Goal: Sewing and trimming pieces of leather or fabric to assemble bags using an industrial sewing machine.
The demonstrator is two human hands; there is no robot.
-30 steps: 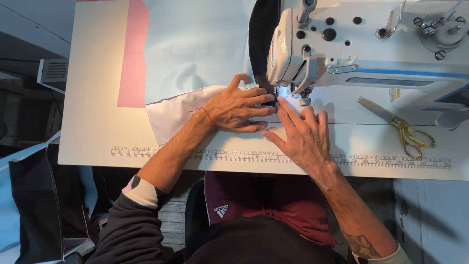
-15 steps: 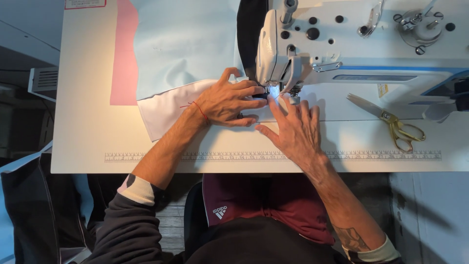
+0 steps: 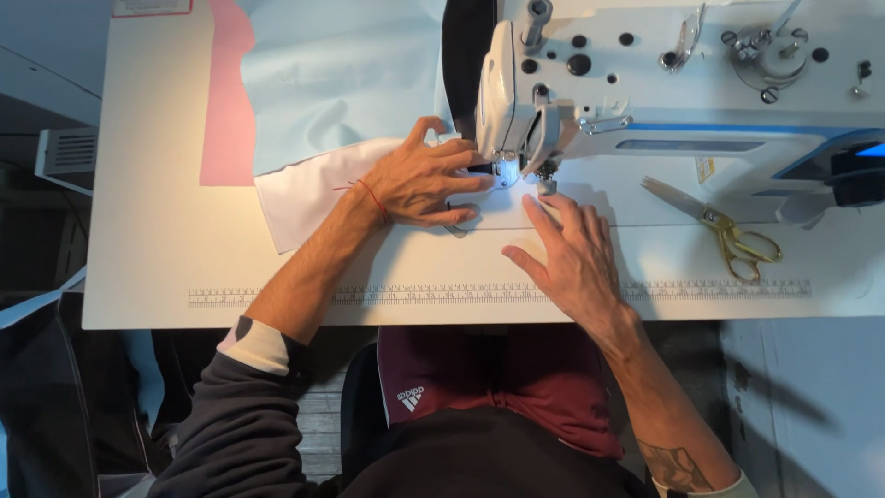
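My left hand (image 3: 419,180) lies flat on a white piece of fabric (image 3: 304,189), fingers spread, pressing it down just left of the needle of a white sewing machine (image 3: 645,83). A thin red thread circles that wrist. My right hand (image 3: 572,254) rests palm down on the table in front of the machine, fingers apart, its fingertips touching the lit fabric edge below the presser foot (image 3: 512,173). Neither hand grips anything.
Light blue fabric (image 3: 341,74) and a pink piece (image 3: 226,101) lie at the back left of the white table (image 3: 147,258). Gold-handled scissors (image 3: 728,231) lie to the right. A ruler strip (image 3: 415,293) runs along the front edge.
The view has shifted, so the table sits lower and larger in frame. My right hand has slid back a little toward me, away from the needle. My left hand stays on the fabric.
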